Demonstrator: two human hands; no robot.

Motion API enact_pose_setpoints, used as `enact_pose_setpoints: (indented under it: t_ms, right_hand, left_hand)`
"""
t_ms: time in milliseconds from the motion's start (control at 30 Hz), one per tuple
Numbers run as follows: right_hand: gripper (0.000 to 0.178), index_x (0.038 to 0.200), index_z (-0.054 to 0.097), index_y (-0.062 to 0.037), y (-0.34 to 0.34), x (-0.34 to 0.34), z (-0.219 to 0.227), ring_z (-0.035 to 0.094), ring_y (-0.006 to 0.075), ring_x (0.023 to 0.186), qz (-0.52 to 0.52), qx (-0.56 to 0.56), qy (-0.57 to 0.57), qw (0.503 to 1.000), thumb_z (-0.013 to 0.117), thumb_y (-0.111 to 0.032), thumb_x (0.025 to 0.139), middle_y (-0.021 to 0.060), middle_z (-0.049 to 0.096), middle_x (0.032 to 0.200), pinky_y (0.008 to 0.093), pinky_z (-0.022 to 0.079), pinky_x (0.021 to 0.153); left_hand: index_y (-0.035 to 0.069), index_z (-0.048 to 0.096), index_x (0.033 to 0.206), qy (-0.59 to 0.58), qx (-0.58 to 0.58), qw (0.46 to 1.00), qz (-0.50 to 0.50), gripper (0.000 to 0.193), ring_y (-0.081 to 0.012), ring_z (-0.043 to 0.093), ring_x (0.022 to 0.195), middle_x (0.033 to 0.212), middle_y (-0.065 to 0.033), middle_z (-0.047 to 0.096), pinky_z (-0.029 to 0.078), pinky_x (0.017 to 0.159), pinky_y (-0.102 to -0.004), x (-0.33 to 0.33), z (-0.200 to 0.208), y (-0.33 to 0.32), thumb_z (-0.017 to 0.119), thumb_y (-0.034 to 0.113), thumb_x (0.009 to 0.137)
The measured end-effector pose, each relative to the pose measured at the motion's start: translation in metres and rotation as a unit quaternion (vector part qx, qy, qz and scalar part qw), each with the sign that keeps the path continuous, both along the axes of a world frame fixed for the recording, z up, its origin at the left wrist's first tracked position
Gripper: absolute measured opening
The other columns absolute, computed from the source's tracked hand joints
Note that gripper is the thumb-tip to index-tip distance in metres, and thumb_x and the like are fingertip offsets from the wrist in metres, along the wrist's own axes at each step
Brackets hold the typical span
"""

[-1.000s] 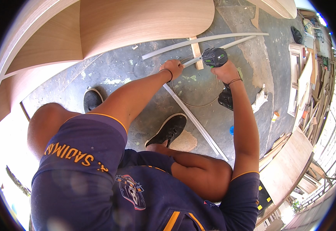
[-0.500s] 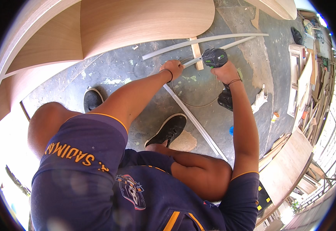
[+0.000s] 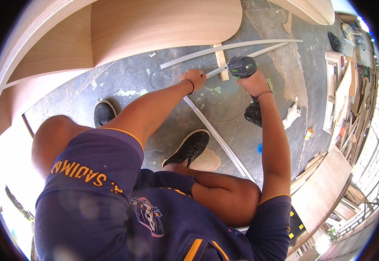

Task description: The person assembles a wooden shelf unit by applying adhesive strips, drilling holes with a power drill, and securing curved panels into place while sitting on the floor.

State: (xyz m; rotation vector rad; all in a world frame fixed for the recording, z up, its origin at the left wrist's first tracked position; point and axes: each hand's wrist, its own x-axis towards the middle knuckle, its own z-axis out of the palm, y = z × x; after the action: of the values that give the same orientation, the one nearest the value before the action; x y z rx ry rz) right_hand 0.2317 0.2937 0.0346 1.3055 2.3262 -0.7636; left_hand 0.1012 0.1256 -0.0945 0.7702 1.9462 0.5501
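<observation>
My right hand (image 3: 254, 83) is wrapped round the grip of a black cordless drill (image 3: 242, 67), whose battery base hangs below my wrist. The drill's nose points left and meets a thin pale metal strip (image 3: 216, 71). Closed round the left end of that strip is my left hand (image 3: 193, 78). The strip crosses over a short wooden batten (image 3: 221, 60) on the floor and runs on behind the drill to the upper right. Just beyond lies a second long pale strip (image 3: 207, 51). The bit's tip is too small to make out.
Another pale strip (image 3: 224, 145) lies slantwise beside my shoe (image 3: 189, 148). A thin wire loop (image 3: 211, 119) rests on the concrete floor. Curved wood-faced panels (image 3: 163, 21) stand along the far left. Scrap boards (image 3: 350, 126) are piled at the right, near a blue round piece (image 3: 260, 148).
Both hands stay in nearly the same place, with the drill still against the strip. The drill has tilted very slightly.
</observation>
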Motion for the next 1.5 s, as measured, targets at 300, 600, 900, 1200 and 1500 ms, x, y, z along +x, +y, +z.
enact_pose_setpoints:
  t_ms: [300,600,900,1200,1500]
  right_hand:
    - [0.034,0.086,0.067,-0.0031,0.0027,0.0023,-0.0039,0.064,0.0386,0.084,0.004,-0.012,0.006,1.0,0.067,-0.028,0.062,0.0236,0.066,0.083,0.0416,0.051,0.073]
    - [0.037,0.086,0.067,-0.0007,0.0036,0.0034,-0.0045,0.065,0.0384,0.084,0.001,-0.014,0.004,1.0,0.067,-0.029,0.062,0.0242,0.066,0.085,0.0416,0.051,0.074]
    - [0.036,0.085,0.067,-0.0008,0.0002,-0.0022,0.0025,0.065,0.0372,0.082,0.008,-0.009,-0.011,1.0,0.066,-0.029,0.062,0.0233,0.066,0.083,0.0411,0.051,0.073]
    - [0.035,0.082,0.066,0.0003,0.0015,-0.0007,-0.0003,0.067,0.0339,0.074,-0.011,-0.018,-0.018,1.0,0.066,-0.029,0.062,0.0207,0.066,0.074,0.0393,0.052,0.069]
    - [0.037,0.083,0.067,0.0014,0.0007,-0.0016,-0.0001,0.066,0.037,0.081,-0.008,-0.011,-0.019,1.0,0.068,-0.029,0.061,0.0242,0.066,0.081,0.0405,0.052,0.072]
  left_hand:
    - [0.013,0.067,0.088,0.0,0.002,1.0,0.003,0.033,-0.0259,0.065,0.088,0.085,-0.0051,0.069,0.048,0.081,-0.0425,0.0009,0.0001,0.0001,0.051,0.042,0.088]
    - [0.012,0.067,0.089,0.007,0.006,1.0,-0.001,0.033,-0.0267,0.065,0.087,0.085,-0.006,0.069,0.048,0.08,-0.0423,0.001,-0.0024,0.0006,0.051,0.041,0.088]
    - [0.013,0.067,0.089,0.004,-0.002,1.0,-0.002,0.032,-0.0262,0.065,0.087,0.085,-0.0054,0.069,0.049,0.079,-0.0418,0.0003,-0.002,-0.0001,0.051,0.041,0.088]
    - [0.013,0.067,0.09,0.009,0.004,1.0,-0.003,0.033,-0.0274,0.065,0.089,0.089,-0.0069,0.068,0.048,0.08,-0.042,0.0007,0.0003,-0.0005,0.051,0.041,0.089]
    - [0.011,0.067,0.093,0.004,0.008,1.0,-0.006,0.035,-0.0315,0.063,0.094,0.099,-0.0106,0.067,0.048,0.082,-0.0443,0.0004,0.0002,-0.0015,0.05,0.041,0.089]
